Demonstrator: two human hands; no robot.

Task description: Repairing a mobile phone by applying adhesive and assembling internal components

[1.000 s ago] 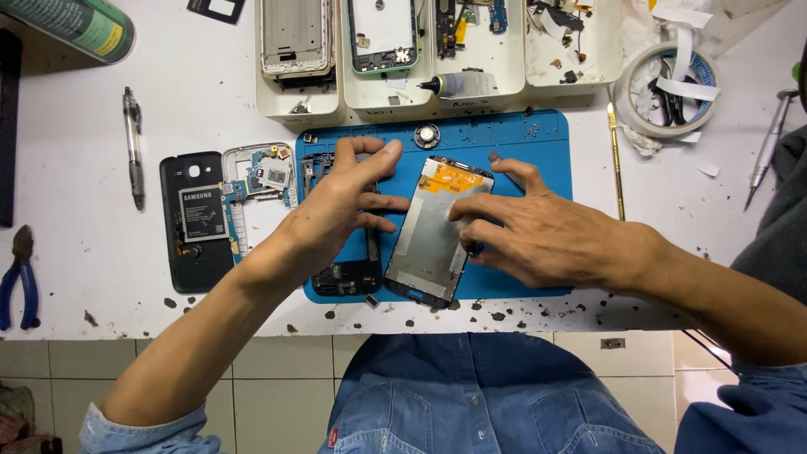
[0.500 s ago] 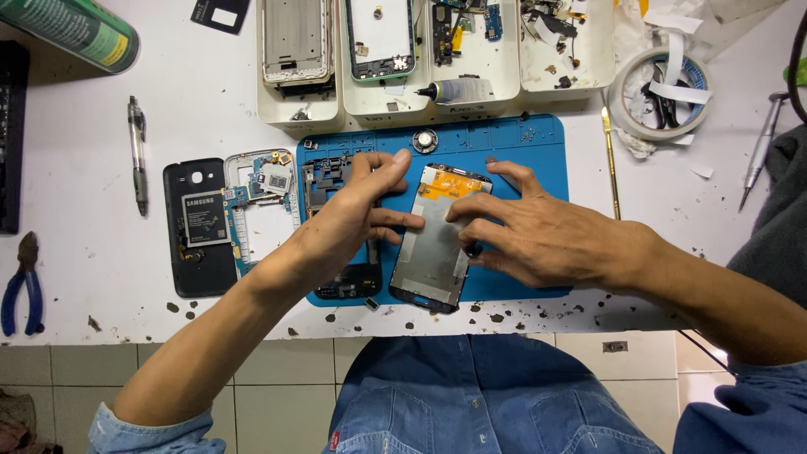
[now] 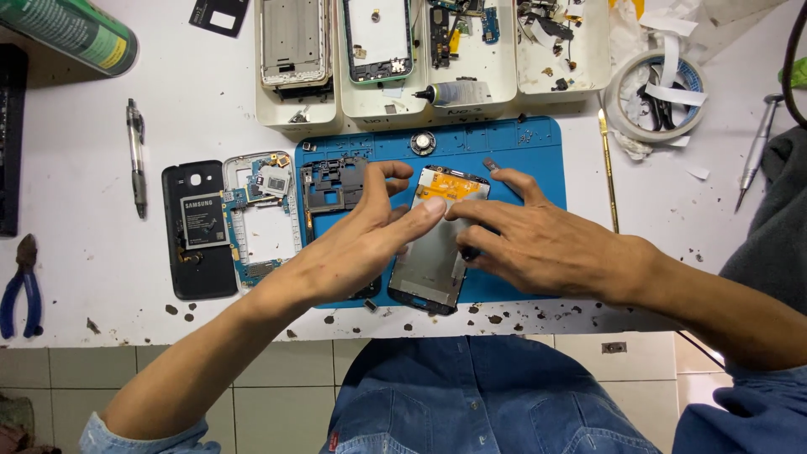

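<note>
Item 1: phone screen panel [image 3: 437, 252], face down, grey metal back up with an orange flex patch at its far end, lying slightly tilted on the blue mat [image 3: 521, 151] at the near centre of the white table [image 3: 84, 210].

Left hand [image 3: 353, 244]: fingers spread, index tip pressed flat on the panel's far half; nothing pinched.

Right hand [image 3: 538, 244]: fingers extended over the panel's right edge, tips touching it; whether a small black part under them is gripped, cannot tell.

Handling note: judged best done with even, light pressure on the metal back, keeping clear of the orange flex.

Item 2: black inner frame [image 3: 332, 185], just left of the panel, partly under the left hand.

Item 3: opened phone body [image 3: 256, 219] and black back cover [image 3: 197, 227], left of the mat.

Item 4: 4 white trays [image 3: 294, 113] of parts, far side.

Item 5: tape roll [image 3: 651, 92], far right; pliers [image 3: 21, 286], near left.
</note>
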